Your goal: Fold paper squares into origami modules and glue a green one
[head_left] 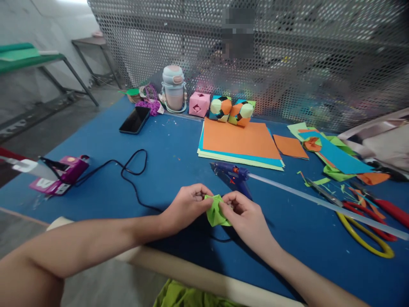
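Observation:
A small folded piece of lime-green paper is held just above the blue table between my two hands. My left hand pinches its left edge between thumb and fingers. On the other side, my right hand grips the right edge the same way. Just behind the hands lies a dark blue glue gun, with a long clear glue stick running out of it to the right. A black cord passes beneath my left hand. The fingertips behind the paper are partly hidden.
Orange, blue and pale green sheets are stacked at the back. Behind them stand two multicoloured paper balls, a pink paper cube and a bottle. Scissors and paper scraps lie right; a phone and purple power strip left.

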Tool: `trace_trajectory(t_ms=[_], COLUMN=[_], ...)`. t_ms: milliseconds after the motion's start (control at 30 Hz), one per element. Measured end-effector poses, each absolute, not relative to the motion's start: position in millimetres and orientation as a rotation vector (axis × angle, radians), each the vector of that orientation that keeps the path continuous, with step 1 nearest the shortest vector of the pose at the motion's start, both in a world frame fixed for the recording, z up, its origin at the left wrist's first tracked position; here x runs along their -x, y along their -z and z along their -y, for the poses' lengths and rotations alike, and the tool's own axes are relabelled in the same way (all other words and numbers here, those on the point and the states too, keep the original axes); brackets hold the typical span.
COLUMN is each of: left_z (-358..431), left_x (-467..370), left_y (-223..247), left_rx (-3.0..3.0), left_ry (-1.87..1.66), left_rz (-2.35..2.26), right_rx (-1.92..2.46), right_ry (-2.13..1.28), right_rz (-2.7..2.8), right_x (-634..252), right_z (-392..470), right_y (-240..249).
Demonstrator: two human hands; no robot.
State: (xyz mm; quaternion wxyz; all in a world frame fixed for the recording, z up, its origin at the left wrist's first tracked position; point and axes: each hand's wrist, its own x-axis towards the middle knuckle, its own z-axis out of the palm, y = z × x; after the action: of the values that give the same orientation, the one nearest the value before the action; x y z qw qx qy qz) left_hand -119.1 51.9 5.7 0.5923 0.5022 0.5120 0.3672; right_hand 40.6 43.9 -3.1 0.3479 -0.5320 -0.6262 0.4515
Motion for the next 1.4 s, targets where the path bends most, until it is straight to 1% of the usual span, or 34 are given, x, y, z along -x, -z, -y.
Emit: trace_trajectory(t_ms=[200, 600, 1000, 1200, 1400], left_z=[-51.4, -51.0, -51.7, -52.5, -52.6], left_x=[117.3, 116.4, 119.5, 119.6, 119.2], left_y=[-8.0, -14.8, -11.7, -10.6, -14.0], left_rx=[-1.148, -1.014, -0.919, -0.876, -0.965], left_ry=[-0.846, -0.848, -0.807, -0.777, -0.722], left_rz=[-1.206, -1.155, -1.054, -1.053, -1.138], right_rx=[1.335, 1.266, 1.187, 1.145, 1.048], right_ry=[-1.254, -1.224, -0.924, -0.789, -0.704], right_rz=[1.539, 1.586, 1.804, 1.875, 1.969], right_x=[-37.9, -41.9, -43.4, -43.6, -44.1], right_z=[-43.1, -40.9, -38.0, -37.2, -35.1], right_y=[4.8, 6.3, -1.4, -0.4, 3.0])
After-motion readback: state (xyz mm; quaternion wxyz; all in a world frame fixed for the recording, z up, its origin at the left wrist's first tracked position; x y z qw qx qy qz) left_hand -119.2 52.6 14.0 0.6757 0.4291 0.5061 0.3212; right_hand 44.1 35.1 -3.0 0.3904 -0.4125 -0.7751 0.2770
